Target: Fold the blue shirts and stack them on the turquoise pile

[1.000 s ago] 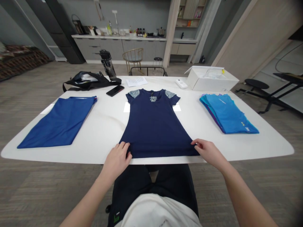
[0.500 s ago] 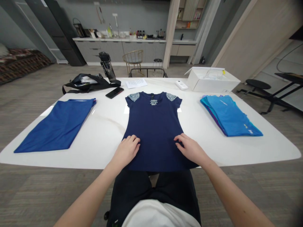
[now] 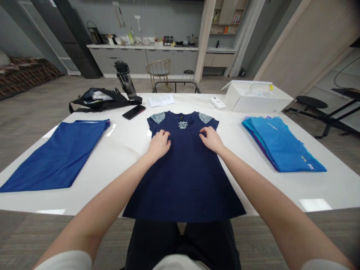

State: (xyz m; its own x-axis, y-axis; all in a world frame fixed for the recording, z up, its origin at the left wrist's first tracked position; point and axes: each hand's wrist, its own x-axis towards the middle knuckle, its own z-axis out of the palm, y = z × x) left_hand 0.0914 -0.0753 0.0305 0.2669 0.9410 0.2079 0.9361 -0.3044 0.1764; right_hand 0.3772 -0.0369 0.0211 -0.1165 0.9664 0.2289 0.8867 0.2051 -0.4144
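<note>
A navy short-sleeved T-shirt [image 3: 184,176] lies spread out flat, with patterned pale shoulder patches and a lace-like detail at the neckline. Its hem reaches the table's near edge. My left hand [image 3: 159,144] is over the left side of its chest, fingers loosely bent and apart. On the opposite side my right hand [image 3: 210,138] is held much the same way, close to the fabric below the sleeve. Neither hand grips cloth. Whether the fingertips touch the shirt is hard to tell.
On the white table [image 3: 126,150] lie a folded blue garment [image 3: 59,155] at left and a stack of folded blue clothes [image 3: 281,144] at right. Farther back are a black bag [image 3: 104,99], bottle [image 3: 125,80], phone [image 3: 134,112], paper [image 3: 161,100], white device [image 3: 218,103] and white box [image 3: 257,96].
Both my hands have moved up the shirt, from its lower sides to its chest. The view has shifted slightly, and the shirt still lies flat.
</note>
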